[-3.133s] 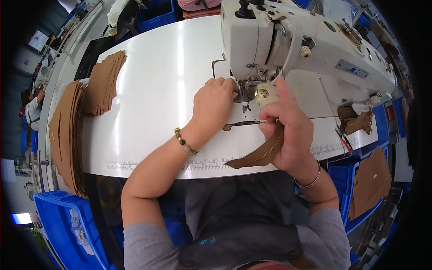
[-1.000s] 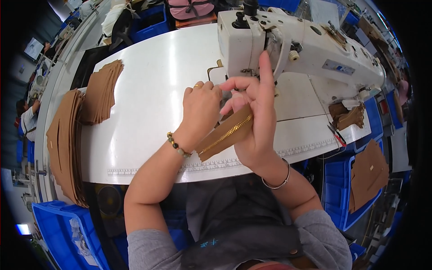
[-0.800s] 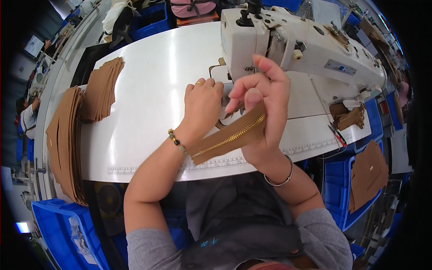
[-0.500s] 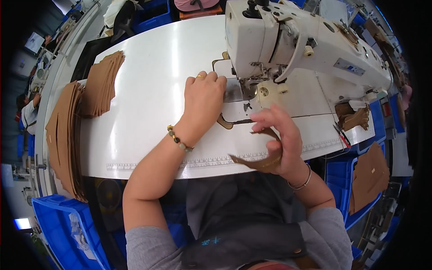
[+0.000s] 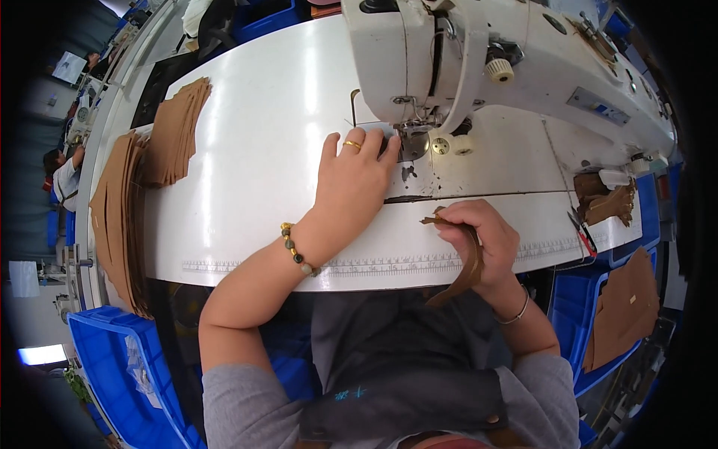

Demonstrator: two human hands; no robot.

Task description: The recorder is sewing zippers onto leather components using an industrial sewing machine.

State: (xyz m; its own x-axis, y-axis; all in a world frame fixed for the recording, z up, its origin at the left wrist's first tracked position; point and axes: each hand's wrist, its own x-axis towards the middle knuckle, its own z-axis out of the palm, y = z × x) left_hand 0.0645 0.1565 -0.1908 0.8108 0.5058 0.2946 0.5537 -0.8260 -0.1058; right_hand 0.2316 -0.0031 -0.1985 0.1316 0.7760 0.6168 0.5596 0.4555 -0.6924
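My left hand (image 5: pixel 355 176) lies palm down over the edge of the sewing machine's bed, its fingers spread toward the metal needle plate (image 5: pixel 413 147). Anything beneath the palm is hidden. Just above the fingertips is the needle and presser-foot area of the white sewing machine (image 5: pixel 467 71). Nearer the table's front edge, my right hand (image 5: pixel 490 243) pinches a curved brown strip (image 5: pixel 470 273) between thumb and fingers. One end of that strip pokes out past the fingertips to the left, while the other hangs down over the front edge.
Brown cut pieces are stacked at the left, in a near pile (image 5: pixel 116 217) and a far pile (image 5: pixel 178 131). Red-handled snips (image 5: pixel 583 233) lie at the right beside brown scraps (image 5: pixel 604 200). Blue bins (image 5: pixel 112 352) flank the table. A printed ruler (image 5: pixel 359 268) runs along its front.
My left hand's fingers have spread out from a more curled pose. My right hand has closed on the strip, which now hangs more upright. The whole view has shifted slightly.
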